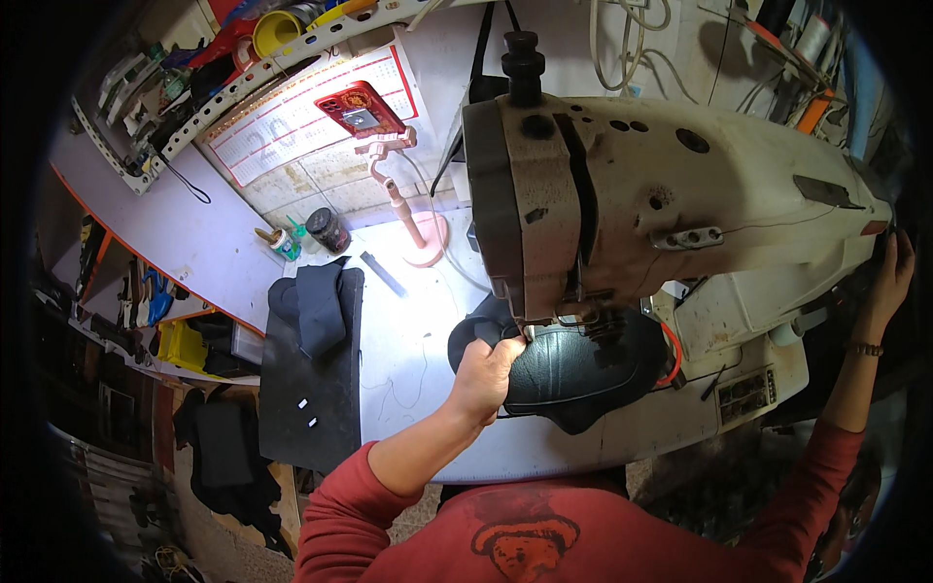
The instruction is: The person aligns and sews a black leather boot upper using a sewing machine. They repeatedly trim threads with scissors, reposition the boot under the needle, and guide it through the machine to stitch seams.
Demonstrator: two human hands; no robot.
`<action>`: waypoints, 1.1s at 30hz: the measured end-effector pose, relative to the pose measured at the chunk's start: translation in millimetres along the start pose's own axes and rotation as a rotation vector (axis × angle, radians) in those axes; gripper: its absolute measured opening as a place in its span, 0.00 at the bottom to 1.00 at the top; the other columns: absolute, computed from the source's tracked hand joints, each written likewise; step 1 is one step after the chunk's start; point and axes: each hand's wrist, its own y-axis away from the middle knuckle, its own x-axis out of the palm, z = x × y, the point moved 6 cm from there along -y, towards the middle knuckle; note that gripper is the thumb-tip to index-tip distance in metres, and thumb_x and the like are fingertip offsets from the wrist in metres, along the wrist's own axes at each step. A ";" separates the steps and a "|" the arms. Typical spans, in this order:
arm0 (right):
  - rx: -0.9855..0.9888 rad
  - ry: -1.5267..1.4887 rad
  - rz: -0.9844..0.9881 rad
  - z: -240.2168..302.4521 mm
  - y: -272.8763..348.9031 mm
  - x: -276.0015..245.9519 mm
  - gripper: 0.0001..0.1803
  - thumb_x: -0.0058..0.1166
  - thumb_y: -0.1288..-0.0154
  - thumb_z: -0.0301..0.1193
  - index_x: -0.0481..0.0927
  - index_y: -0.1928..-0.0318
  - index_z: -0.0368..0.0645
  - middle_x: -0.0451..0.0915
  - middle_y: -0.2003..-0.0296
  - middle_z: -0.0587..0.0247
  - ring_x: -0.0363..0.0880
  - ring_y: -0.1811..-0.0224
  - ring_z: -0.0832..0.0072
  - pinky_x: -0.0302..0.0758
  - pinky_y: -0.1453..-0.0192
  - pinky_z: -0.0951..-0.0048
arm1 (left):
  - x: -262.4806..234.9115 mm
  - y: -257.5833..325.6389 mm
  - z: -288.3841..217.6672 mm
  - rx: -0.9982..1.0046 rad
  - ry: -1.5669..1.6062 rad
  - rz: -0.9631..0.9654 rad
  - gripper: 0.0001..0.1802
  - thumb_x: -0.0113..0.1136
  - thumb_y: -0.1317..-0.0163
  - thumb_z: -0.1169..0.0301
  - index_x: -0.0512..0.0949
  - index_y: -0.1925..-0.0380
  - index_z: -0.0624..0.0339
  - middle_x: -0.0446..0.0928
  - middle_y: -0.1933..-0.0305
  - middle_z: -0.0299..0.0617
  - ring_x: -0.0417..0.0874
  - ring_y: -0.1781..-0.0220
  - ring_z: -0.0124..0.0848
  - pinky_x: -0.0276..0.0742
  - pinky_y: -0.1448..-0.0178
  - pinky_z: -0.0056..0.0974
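Note:
A large, worn white industrial sewing machine (632, 185) fills the upper right. Beneath its head lies a padded black leather piece (569, 374) with stitched seam lines, lit by a lamp's glare. My left hand (484, 377) grips the left edge of this piece close to the presser foot, thumb and fingers pressed together. The needle area is mostly hidden by the machine head. At the machine's far right end, my right hand (896, 272) curls its fingers against the dark handwheel (879, 251), which is partly lost in shadow.
On the table's left, a black mat (311, 408) bears folded black fabric (321, 309) and two small white bits. Behind stand a pink phone stand (413, 228) holding a red phone (360, 109), and a dark jar (328, 231). A red tube (673, 352) curves beside the leather.

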 end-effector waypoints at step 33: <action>0.095 0.082 0.224 63.7 79.6 -11.5 0.22 0.59 0.37 0.41 0.76 0.50 0.38 0.79 0.58 0.49 0.79 0.58 0.54 0.75 0.52 0.62 | -15.8 -37.0 16.9 -0.085 0.330 0.032 0.20 0.45 0.34 0.66 0.72 0.46 0.66 0.79 0.48 0.51 0.81 0.45 0.46 0.75 0.37 0.52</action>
